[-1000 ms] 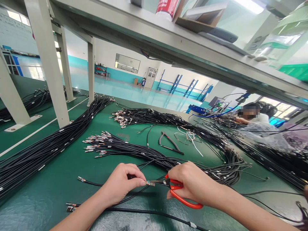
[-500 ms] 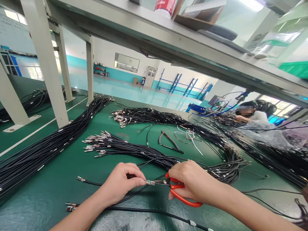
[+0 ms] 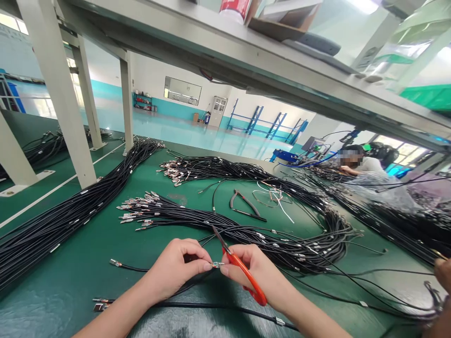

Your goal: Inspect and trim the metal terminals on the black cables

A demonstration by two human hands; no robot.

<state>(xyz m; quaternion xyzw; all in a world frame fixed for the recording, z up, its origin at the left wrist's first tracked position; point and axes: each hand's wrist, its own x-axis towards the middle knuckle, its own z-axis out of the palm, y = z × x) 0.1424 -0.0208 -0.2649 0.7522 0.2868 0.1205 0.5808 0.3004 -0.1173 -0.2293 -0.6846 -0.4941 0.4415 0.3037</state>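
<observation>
My left hand (image 3: 183,265) is closed in a pinch on the end of a black cable, just behind its small metal connector (image 3: 216,265). Thumb and fingertip of my right hand (image 3: 248,263) meet at the connector's other end. That same hand keeps hold of red-handled scissors (image 3: 243,268), whose dark blades point up and away to the left, off the connector. Two loose cable ends, one with a metal tip (image 3: 115,263) and one with a square connector (image 3: 100,307), lie beside my left forearm.
Behind my hands lies a bundle of black cables (image 3: 197,218); another bundle (image 3: 88,202) runs along the left. Grey-handled pliers (image 3: 246,204) rest beyond, near scrap wires (image 3: 278,195). A shelf beam (image 3: 211,56) crosses overhead. Another person's hand (image 3: 443,272) shows at the right edge.
The scissor blades have swung away from the connector and now point upward. My right thumb and finger have come in to the connector's tip. My left hand keeps its pinch.
</observation>
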